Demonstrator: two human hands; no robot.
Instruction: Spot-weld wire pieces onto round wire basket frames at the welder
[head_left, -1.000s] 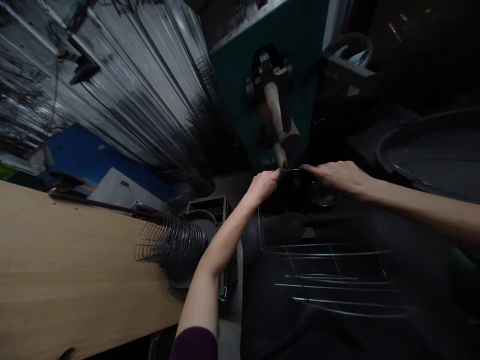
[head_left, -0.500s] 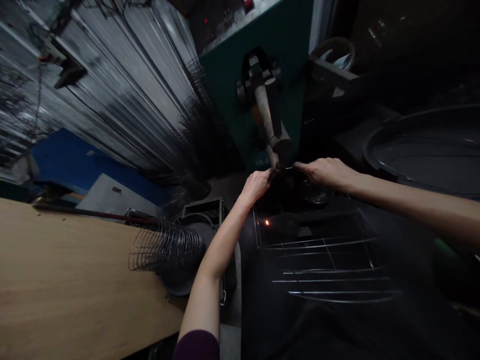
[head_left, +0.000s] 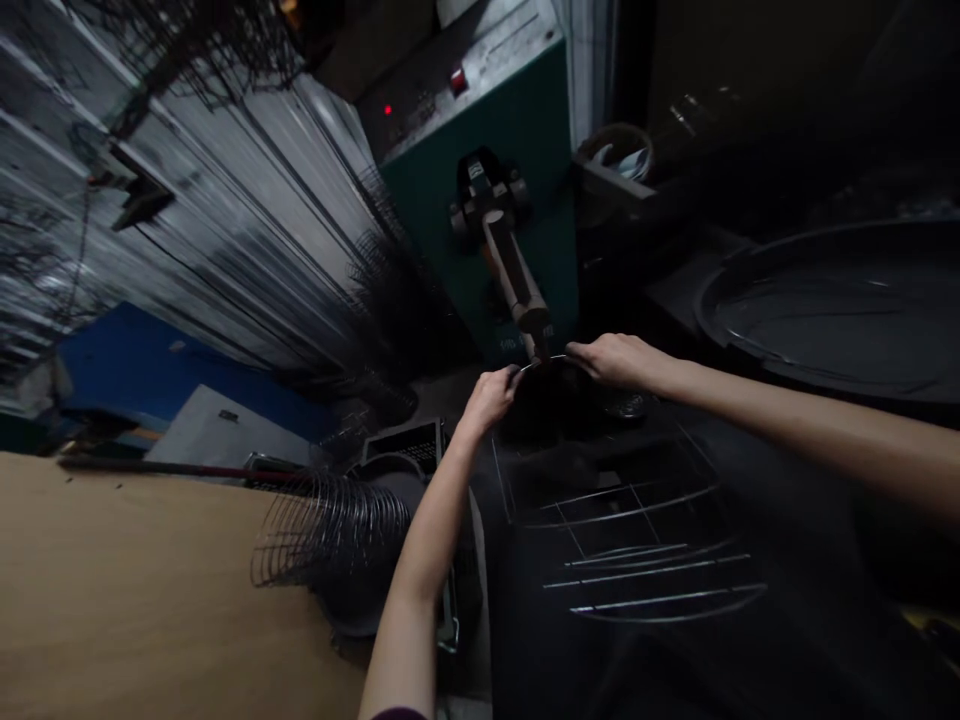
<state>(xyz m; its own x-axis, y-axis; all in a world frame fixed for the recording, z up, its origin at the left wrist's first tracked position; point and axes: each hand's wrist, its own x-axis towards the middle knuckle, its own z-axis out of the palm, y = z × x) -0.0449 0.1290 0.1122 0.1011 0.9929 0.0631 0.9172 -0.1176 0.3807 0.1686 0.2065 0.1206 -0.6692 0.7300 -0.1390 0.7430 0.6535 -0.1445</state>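
Observation:
My left hand (head_left: 489,402) and my right hand (head_left: 619,358) stretch forward, fingers closed on a thin metal wire (head_left: 559,357). Between them, this wire passes right at the lower tip of a machine's thick metal arm (head_left: 516,275); I cannot tell whether they touch. Below the hands hangs a wire rack (head_left: 645,571) of long bars with crossing wires, in front of a dark surface. Its side wires run up toward my hands, so the held wire looks like part of it, though the join is lost in the dark.
The arm juts from a green machine (head_left: 547,130) with red lights on top. Bent wire pieces (head_left: 352,515) hang in a row on a rod (head_left: 172,466) beside a wooden board (head_left: 150,600) at left. A large dark basin (head_left: 840,310) stands at right; a black crate (head_left: 405,440) sits beyond my left forearm.
The view has shifted, so the machine now shows lower and further left. A small orange spark below my hands is gone. Both hands still grip the wire, now seen curving at the arm's tip.

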